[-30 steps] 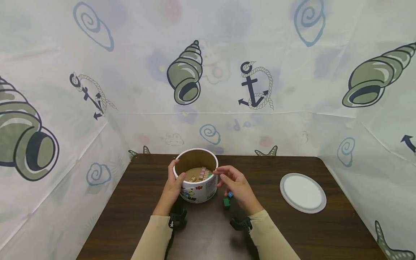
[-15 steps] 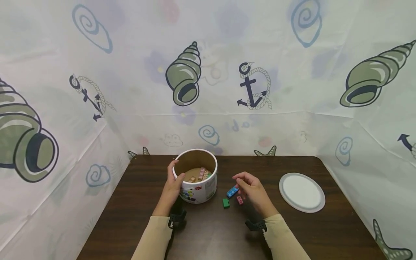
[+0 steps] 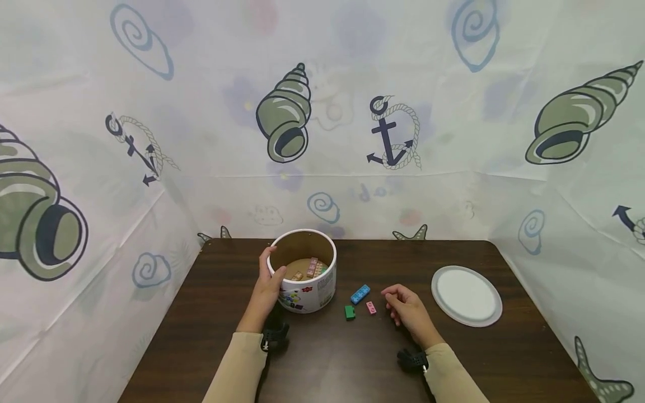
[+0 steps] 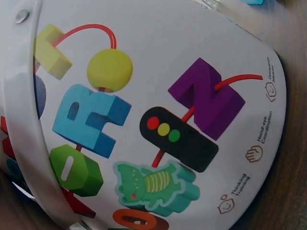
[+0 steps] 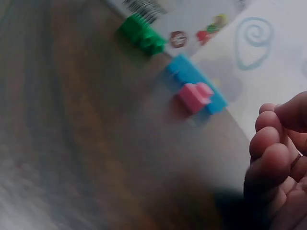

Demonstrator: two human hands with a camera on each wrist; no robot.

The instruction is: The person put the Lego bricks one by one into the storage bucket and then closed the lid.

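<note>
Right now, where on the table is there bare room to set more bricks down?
Bare wood lies left of the tub, along the near edge between the sleeves, and behind the lid. It is crowded between tub and right hand: blue brick, pink brick, green brick.

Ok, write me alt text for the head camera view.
A person's left hand grips the rim of a round white toy tub on a dark wooden table, while the right hand rests empty, fingers loosely curled, beside blue, pink and green building bricks. A white lid lies to the right.
</note>
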